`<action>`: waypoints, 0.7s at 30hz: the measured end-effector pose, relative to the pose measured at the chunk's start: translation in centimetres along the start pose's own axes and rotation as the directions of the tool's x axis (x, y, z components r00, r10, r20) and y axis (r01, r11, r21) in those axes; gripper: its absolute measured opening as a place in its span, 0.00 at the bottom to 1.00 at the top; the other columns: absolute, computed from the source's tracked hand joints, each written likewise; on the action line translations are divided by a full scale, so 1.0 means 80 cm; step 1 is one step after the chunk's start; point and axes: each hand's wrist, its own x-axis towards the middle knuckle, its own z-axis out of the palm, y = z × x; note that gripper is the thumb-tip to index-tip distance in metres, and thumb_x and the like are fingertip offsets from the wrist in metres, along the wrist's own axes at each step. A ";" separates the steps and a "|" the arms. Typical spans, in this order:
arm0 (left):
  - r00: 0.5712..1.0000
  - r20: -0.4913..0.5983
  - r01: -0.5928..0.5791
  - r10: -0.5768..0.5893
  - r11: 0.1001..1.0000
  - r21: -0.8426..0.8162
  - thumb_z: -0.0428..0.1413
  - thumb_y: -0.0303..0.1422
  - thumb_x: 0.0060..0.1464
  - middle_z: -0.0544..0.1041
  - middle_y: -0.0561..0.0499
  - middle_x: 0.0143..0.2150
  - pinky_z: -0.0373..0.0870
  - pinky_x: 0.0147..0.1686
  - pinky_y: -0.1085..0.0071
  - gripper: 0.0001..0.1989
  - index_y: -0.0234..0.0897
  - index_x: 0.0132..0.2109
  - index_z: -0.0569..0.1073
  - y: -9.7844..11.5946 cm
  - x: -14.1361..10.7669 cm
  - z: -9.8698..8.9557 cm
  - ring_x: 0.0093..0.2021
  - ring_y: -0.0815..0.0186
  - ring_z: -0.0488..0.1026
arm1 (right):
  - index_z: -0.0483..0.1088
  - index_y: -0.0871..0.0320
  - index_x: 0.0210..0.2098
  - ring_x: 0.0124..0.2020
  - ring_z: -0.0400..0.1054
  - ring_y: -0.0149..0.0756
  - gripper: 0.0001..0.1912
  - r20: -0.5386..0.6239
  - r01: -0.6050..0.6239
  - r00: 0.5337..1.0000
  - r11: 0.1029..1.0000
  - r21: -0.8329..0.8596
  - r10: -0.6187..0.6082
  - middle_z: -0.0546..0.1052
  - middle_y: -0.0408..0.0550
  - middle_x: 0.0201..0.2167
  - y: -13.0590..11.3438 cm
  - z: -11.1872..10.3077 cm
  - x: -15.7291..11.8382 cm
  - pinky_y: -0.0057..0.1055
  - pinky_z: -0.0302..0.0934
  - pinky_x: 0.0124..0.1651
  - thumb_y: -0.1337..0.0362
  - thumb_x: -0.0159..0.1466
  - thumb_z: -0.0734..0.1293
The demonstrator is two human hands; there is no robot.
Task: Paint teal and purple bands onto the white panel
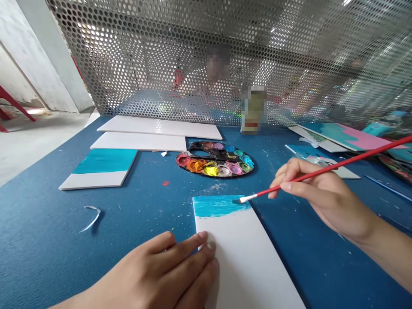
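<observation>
A long white board [246, 262] lies on the blue table top [58, 240], with a band of turquoise paint [219, 206] across its far end. My left hand [164, 272] rests flat with its fingertips on the board's left edge, gripping nothing. My right hand [322, 193] holds a red-handled paintbrush [360, 156] between fingers and thumb. The brush's white bristles [244, 199] touch or nearly touch the turquoise band at its right corner. A round palette [215, 159] with several paint colours lies beyond the board.
Two plain white boards [159, 127] and a half-turquoise board [99, 168] lie at the far left. Painted boards [344, 137] crowd the right side. A paint bottle [253, 110] stands before a perforated metal screen [135, 56]. A curled white strip [92, 218] lies on the table.
</observation>
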 end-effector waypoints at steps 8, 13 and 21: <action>1.000 -0.003 -0.029 0.029 0.999 -0.016 0.35 0.25 0.79 0.85 0.53 0.49 0.72 0.36 0.69 0.27 0.35 0.47 0.80 0.001 -0.004 0.001 0.46 0.67 0.83 | 0.71 0.50 0.25 0.32 0.72 0.39 0.11 -0.042 0.073 0.996 0.996 -0.046 -0.075 0.78 0.41 0.24 0.003 -0.005 0.003 0.37 0.64 0.38 0.61 0.62 0.74; 1.000 0.023 -0.011 0.011 1.000 -0.008 0.35 0.26 0.79 0.85 0.52 0.52 0.73 0.38 0.67 0.25 0.34 0.50 0.79 0.000 -0.004 0.000 0.49 0.67 0.82 | 0.70 0.49 0.25 0.32 0.72 0.38 0.11 -0.057 0.093 0.994 0.995 -0.046 -0.096 0.78 0.39 0.24 0.003 -0.006 0.002 0.37 0.63 0.39 0.64 0.63 0.73; 0.999 0.032 -0.013 0.014 1.000 -0.023 0.36 0.27 0.79 0.84 0.51 0.53 0.73 0.38 0.70 0.25 0.34 0.51 0.80 -0.001 -0.005 0.002 0.50 0.66 0.82 | 0.70 0.50 0.23 0.28 0.73 0.39 0.11 -0.060 0.090 0.994 0.993 -0.082 -0.095 0.78 0.42 0.22 -0.001 -0.011 0.001 0.38 0.64 0.34 0.63 0.60 0.73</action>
